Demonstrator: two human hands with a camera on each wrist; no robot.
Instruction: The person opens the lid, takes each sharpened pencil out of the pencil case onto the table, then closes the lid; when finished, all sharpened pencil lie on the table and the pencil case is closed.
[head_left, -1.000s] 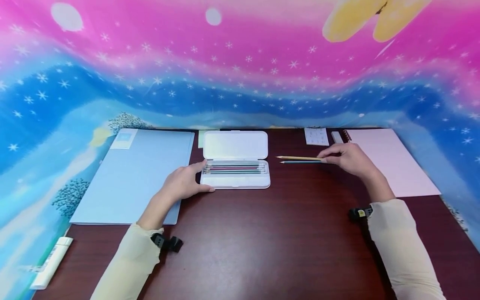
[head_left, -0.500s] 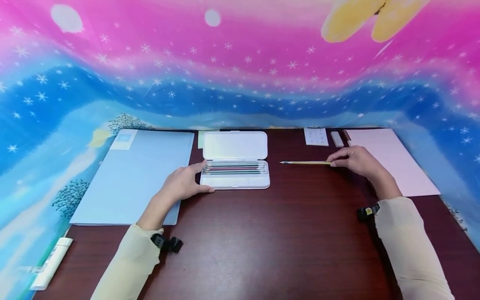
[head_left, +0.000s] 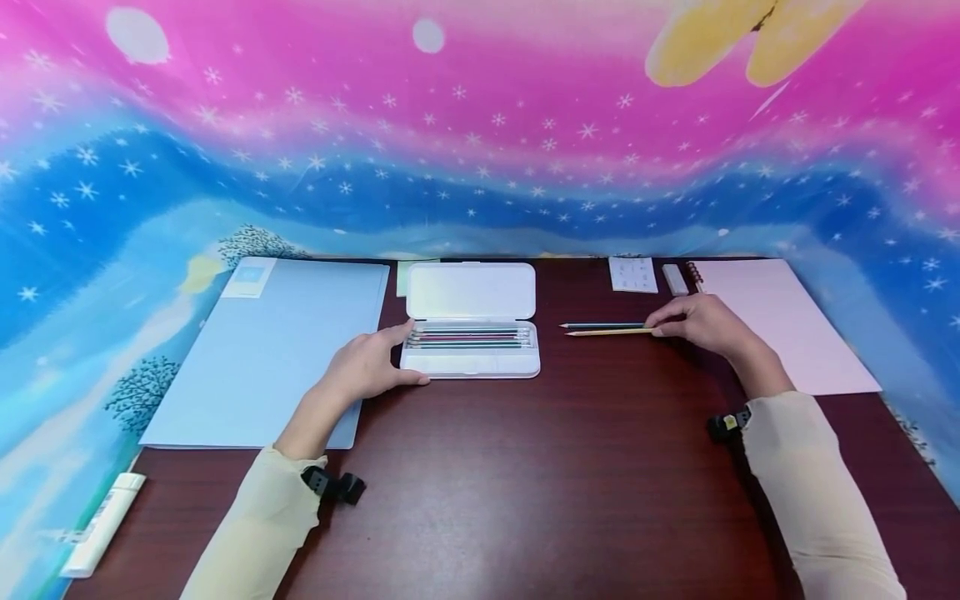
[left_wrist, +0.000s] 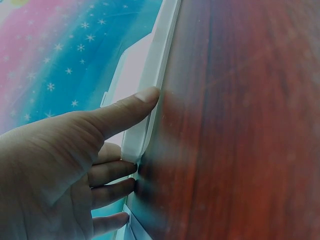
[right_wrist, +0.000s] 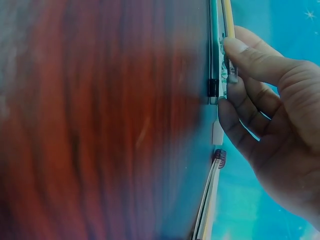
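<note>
An open white pencil case (head_left: 472,360) with several pencils inside lies on the dark wooden table (head_left: 525,483). My left hand (head_left: 390,358) holds its left end, thumb along the front edge (left_wrist: 150,60) and fingers curled round the side. To the right, my right hand (head_left: 656,328) pinches the back end of a yellow pencil (head_left: 607,332), thumb on top (right_wrist: 235,50). A teal pencil (head_left: 603,325) lies just behind it, parallel, its end at my fingertips (right_wrist: 214,50).
A light blue folder (head_left: 277,342) lies left of the case and a pink spiral notebook (head_left: 780,321) on the right. A white eraser (head_left: 674,279) and a small printed card (head_left: 632,273) sit at the back. A white tube (head_left: 101,525) lies at the front left corner.
My right hand has carried the yellow pencil from behind the teal pencil, over it, to its near side. The left hand and the case have not moved.
</note>
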